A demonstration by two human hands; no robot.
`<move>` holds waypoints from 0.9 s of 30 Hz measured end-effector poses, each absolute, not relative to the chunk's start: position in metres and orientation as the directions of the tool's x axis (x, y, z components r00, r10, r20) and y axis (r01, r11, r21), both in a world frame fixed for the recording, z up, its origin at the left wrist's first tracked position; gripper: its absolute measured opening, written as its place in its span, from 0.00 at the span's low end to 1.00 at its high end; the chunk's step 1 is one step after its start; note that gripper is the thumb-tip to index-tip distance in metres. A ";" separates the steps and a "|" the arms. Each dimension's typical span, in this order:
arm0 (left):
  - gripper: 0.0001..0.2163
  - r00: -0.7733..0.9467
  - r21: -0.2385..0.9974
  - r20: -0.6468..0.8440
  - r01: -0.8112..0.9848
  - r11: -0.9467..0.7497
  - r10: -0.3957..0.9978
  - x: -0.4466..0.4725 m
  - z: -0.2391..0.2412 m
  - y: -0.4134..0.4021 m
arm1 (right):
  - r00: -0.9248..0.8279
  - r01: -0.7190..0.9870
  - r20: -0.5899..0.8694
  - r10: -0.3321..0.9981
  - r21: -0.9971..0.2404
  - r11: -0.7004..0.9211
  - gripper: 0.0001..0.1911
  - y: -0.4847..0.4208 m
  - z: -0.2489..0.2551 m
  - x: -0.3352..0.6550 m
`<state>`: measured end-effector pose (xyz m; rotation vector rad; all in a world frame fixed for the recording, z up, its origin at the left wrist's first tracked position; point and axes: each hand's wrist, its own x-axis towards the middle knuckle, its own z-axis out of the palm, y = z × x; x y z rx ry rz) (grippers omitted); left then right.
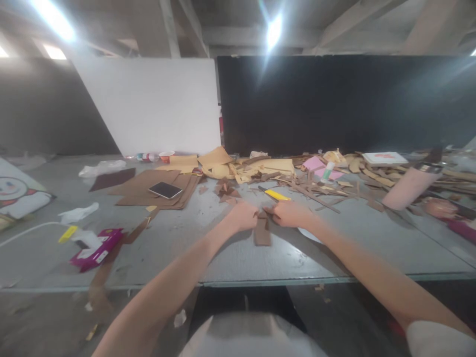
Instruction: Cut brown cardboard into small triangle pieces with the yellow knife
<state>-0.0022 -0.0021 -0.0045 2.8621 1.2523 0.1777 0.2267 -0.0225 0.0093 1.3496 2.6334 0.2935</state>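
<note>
A small strip of brown cardboard (263, 233) lies on the grey table between my two hands. My left hand (242, 216) is closed, its curled fingers at the strip's upper left edge. My right hand (289, 214) pinches at the strip's upper right, where a small dark brown bit shows at the fingertips. Fine detail at both fingertips is blurred. Just beyond my right hand lies a yellow utility knife (277, 194). Under my right wrist, a white rounded thing (309, 235) is partly hidden. Torn brown scraps (226, 190) sit beyond my left hand.
Left of my hands, a phone (165, 190) rests on stacked brown sheets (126, 191), with a purple wipes pack (97, 250) nearer. Offcuts (316, 191) line the back, with a glue stick (328, 171). A pink bottle (411, 186) stands tilted at right.
</note>
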 end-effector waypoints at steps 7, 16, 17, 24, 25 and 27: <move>0.11 0.858 0.036 0.172 0.485 -0.874 0.483 -0.011 -0.009 0.007 | -0.652 0.725 -0.054 0.756 0.247 0.643 0.21 -0.011 0.002 0.232; 0.21 0.900 0.154 0.186 0.369 -0.917 0.393 -0.028 -0.019 0.001 | -0.670 0.742 0.028 0.742 0.051 0.668 0.23 -0.002 0.000 0.240; 0.21 0.889 0.145 0.178 0.400 -0.905 0.422 -0.029 -0.019 0.000 | -0.669 0.743 0.079 0.739 0.053 0.667 0.24 -0.001 -0.001 0.242; 0.20 0.786 0.036 0.119 0.608 -0.793 0.607 -0.026 -0.012 0.016 | -0.425 0.900 0.340 0.839 0.056 0.433 0.25 0.017 -0.019 0.267; 0.20 0.774 0.025 0.127 0.623 -0.782 0.620 -0.024 -0.011 0.019 | -0.401 0.910 0.339 0.851 0.039 0.413 0.26 0.019 -0.024 0.271; 0.20 0.762 -0.017 0.134 0.641 -0.768 0.633 -0.024 -0.011 0.024 | -0.381 0.917 0.322 0.866 0.009 0.400 0.27 0.021 -0.034 0.278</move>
